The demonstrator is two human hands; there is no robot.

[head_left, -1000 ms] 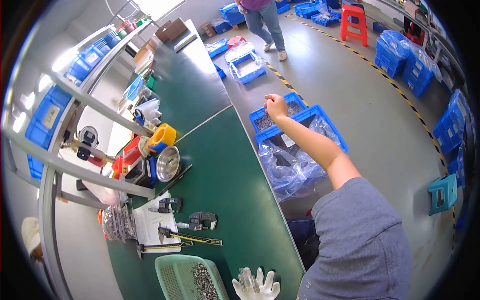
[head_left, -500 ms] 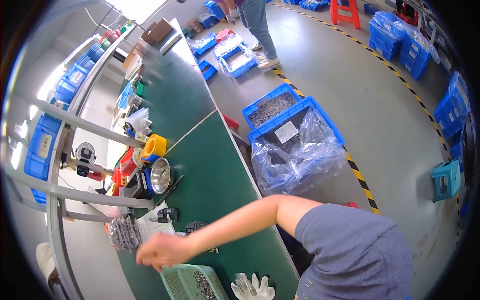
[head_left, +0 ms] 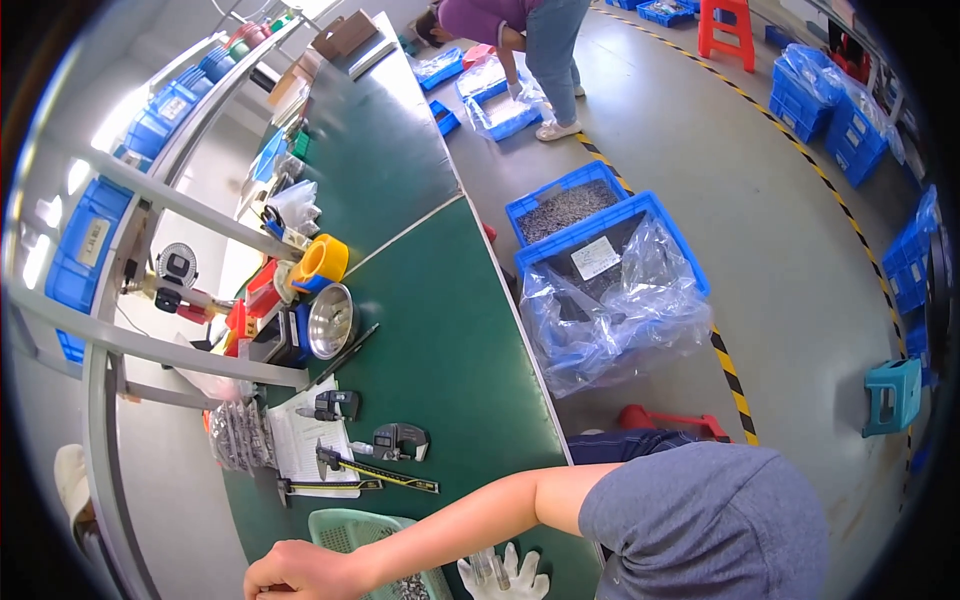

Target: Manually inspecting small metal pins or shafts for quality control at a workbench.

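My right hand [head_left: 305,568] is near the green basket [head_left: 335,530], whether closed I cannot tell; my left is out of view

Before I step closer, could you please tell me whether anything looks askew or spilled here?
The clear plastic liner bunches over the nearer blue crate rather than tucking in, and two calipers lie at uneven angles. I see no clear spill, though the right hand and arm hide part of the green basket.
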